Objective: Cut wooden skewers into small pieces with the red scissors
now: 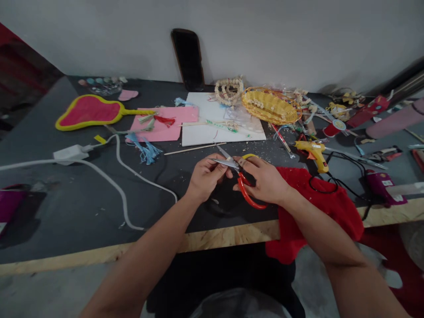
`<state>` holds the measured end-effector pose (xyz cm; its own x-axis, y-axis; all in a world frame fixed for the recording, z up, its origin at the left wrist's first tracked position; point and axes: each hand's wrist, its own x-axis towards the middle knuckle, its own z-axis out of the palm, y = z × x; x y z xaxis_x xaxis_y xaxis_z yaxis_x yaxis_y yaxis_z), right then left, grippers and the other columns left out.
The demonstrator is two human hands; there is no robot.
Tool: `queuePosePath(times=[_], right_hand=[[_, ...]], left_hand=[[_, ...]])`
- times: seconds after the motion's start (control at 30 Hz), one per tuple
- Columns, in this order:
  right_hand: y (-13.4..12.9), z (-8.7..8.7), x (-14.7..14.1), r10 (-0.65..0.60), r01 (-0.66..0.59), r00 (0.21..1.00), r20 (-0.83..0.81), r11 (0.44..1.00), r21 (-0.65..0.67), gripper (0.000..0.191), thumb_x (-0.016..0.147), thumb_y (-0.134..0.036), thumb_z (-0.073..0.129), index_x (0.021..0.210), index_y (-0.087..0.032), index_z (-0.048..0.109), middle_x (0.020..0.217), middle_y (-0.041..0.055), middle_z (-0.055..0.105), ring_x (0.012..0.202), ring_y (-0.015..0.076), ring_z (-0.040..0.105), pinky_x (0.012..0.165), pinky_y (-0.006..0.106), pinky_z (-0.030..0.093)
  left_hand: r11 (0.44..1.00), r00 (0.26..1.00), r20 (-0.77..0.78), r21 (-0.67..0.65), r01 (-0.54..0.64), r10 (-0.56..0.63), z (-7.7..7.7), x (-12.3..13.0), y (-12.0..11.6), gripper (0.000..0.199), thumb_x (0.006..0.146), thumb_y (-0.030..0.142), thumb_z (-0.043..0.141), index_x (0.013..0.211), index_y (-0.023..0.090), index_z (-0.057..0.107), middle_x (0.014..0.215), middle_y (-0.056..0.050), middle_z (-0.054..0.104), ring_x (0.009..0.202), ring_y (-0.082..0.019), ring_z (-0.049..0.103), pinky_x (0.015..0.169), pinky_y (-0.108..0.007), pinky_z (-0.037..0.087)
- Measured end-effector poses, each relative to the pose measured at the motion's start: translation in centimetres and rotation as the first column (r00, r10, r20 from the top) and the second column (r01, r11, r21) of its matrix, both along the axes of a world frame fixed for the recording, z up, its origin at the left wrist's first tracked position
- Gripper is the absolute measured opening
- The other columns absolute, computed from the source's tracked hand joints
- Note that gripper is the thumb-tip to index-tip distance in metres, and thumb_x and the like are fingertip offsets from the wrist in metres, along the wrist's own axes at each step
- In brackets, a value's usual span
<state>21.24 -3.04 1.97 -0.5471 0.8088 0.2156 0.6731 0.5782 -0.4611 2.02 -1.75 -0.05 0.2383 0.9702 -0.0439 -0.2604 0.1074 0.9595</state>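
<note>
My right hand point(265, 179) is closed around a pair of scissors point(243, 183) with red and yellow handles. Their blades stand apart and point left, toward my left hand point(207, 176). That hand is closed in a pinch right at the blades; whatever lies between its fingertips is too small to make out. Both hands are above the dark tabletop, close to its front edge. Beyond them a thin wooden stick point(195, 148) lies on the table, and a red cloth point(318, 207) hangs over the edge under my right forearm.
A yellow glue gun point(313, 152) with a black cord lies at right. Behind are a wicker basket point(270, 106), a white board point(195, 138) and pink sheets point(165, 132). A pink-and-yellow paddle shape point(96, 111), blue tassels point(147, 150) and a white cable point(122, 194) lie left. A phone point(188, 59) leans on the wall.
</note>
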Motion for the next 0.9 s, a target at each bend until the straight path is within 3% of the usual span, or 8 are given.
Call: queuePosePath(times=[0.3,0.53,0.9], right_hand=[[0.00,0.21,-0.02,-0.039,0.039,0.999,0.007,0.999,-0.024,0.070,0.078,-0.061,0.063,0.133,-0.020,0.048,0.121,0.0147,0.056,0.116,0.0304,0.053,0.097,0.049,0.049],[0.00,0.36,-0.02,-0.016,0.016,1.000,0.006,1.000,0.022,0.076,0.075,-0.064,0.063,0.132,-0.016,0.049,0.116,0.0150,0.056,0.114,0.0307,0.052,0.100,0.050,0.046],[0.08,-0.16,-0.08,0.038,-0.041,0.996,-0.087,0.999,-0.031,0.068,0.077,-0.061,0.063,0.129,-0.020,0.048,0.121,0.0146,0.057,0.117,0.0311,0.051,0.100,0.053,0.046]], left_hand=[[1.000,1.000,-0.025,0.015,-0.004,0.004,0.29,-0.04,0.09,0.029,0.074,0.040,0.074,0.067,0.016,0.057,0.054,0.001,0.062,0.038,-0.005,0.036,0.040,-0.019,0.024],[1.000,1.000,-0.012,0.013,0.025,-0.025,0.51,-0.21,-0.01,0.027,0.072,0.037,0.074,0.066,0.016,0.058,0.052,0.001,0.060,0.037,-0.005,0.036,0.039,-0.019,0.022],[0.999,0.999,-0.047,0.053,0.006,-0.004,0.71,-0.12,-0.11,0.032,0.074,0.043,0.073,0.066,0.017,0.056,0.049,0.001,0.055,0.039,-0.007,0.038,0.041,-0.021,0.024]])
